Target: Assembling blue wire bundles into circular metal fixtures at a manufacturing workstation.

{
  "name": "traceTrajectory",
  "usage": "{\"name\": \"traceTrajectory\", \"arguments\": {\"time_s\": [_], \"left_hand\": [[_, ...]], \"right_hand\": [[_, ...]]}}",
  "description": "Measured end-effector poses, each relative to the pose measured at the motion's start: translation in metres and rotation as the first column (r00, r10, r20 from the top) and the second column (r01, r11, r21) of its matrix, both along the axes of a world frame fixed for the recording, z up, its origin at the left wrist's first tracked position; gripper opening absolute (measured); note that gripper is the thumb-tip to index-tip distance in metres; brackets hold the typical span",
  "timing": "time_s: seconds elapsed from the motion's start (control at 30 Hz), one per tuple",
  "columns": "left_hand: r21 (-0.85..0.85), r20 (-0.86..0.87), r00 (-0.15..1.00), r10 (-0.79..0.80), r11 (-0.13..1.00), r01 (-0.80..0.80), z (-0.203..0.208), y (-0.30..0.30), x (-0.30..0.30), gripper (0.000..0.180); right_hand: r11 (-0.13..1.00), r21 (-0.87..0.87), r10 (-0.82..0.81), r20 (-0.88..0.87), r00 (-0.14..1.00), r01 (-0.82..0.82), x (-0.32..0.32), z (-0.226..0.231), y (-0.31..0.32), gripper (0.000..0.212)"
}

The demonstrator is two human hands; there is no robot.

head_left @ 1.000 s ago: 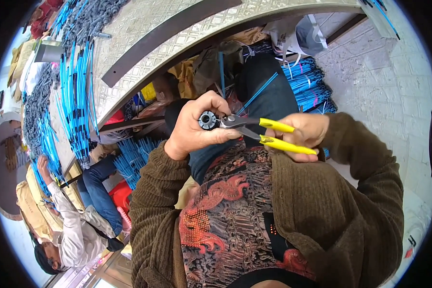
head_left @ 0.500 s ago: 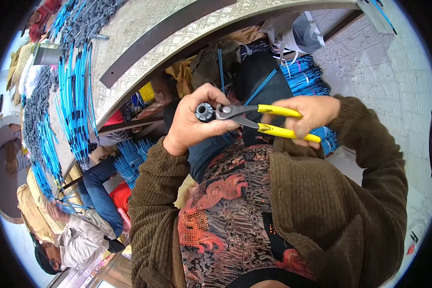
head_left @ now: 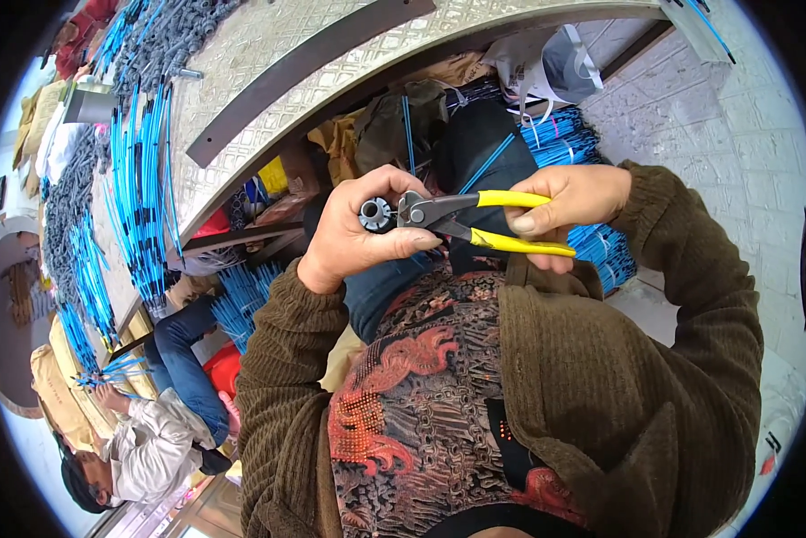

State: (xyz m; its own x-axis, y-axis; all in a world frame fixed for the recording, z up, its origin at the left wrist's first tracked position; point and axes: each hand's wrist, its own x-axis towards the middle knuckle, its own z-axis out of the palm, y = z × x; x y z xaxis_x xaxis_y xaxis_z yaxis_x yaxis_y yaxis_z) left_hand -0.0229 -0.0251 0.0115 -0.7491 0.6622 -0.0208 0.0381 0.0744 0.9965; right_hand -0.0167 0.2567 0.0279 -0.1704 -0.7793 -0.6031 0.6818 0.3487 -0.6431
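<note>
Left hand (head_left: 358,235) fingers grasping ribbed grey round fitting (head_left: 377,214), right hand (head_left: 572,199) clenched on yellow-handled steel pliers (head_left: 475,220)

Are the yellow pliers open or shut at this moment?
Nearly shut. The pliers have yellow handles still slightly spread in the right hand, while the nose meets the small grey round part held by the left hand.

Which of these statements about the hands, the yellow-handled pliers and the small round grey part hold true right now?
1. The right hand grips the yellow-handled pliers. True.
2. The left hand is empty. False: it holds the small round grey metal part.
3. The pliers' tips point away from that part. False: they meet it.
4. Blue cable bundles lie on the patterned table. True.
</note>
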Motion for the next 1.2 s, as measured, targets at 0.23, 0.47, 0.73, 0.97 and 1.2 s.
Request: {"name": "traceTrajectory", "arguments": {"time_s": [0.23, 0.47, 0.73, 0.97, 1.2], "left_hand": [[-0.087, 0.023, 1.000, -0.001, 0.996, 0.003, 0.007, 0.004, 0.002, 0.036], [-0.079, 0.009, 1.000, -0.015, 0.997, 0.016, 0.008, 0.004, 0.003, 0.029], [-0.078, -0.052, 0.999, 0.003, 0.997, -0.007, 0.007, 0.006, 0.004, 0.032], [-0.088, -0.040, 0.999, 0.012, 0.996, -0.015, 0.008, 0.009, 0.006, 0.027], [-0.078, 0.026, 0.995, 0.094, 0.993, -0.092, 0.006, 0.011, 0.006, 0.024]], "right_hand": [[1.000, 0.019, 0.026, -0.046, 0.999, -0.025, -0.009, 0.022, 0.001, 0.026], [0.998, -0.027, 0.047, -0.057, 0.997, -0.048, -0.007, 0.010, 0.001, 0.023], [0.999, 0.023, 0.044, -0.101, 0.994, -0.042, -0.004, 0.009, 0.001, 0.024], [0.997, 0.070, 0.058, -0.221, 0.973, -0.044, 0.009, 0.021, -0.004, 0.027], [0.958, 0.275, 0.223, -0.554, 0.802, -0.076, -0.005, 0.042, -0.011, 0.028]]}}
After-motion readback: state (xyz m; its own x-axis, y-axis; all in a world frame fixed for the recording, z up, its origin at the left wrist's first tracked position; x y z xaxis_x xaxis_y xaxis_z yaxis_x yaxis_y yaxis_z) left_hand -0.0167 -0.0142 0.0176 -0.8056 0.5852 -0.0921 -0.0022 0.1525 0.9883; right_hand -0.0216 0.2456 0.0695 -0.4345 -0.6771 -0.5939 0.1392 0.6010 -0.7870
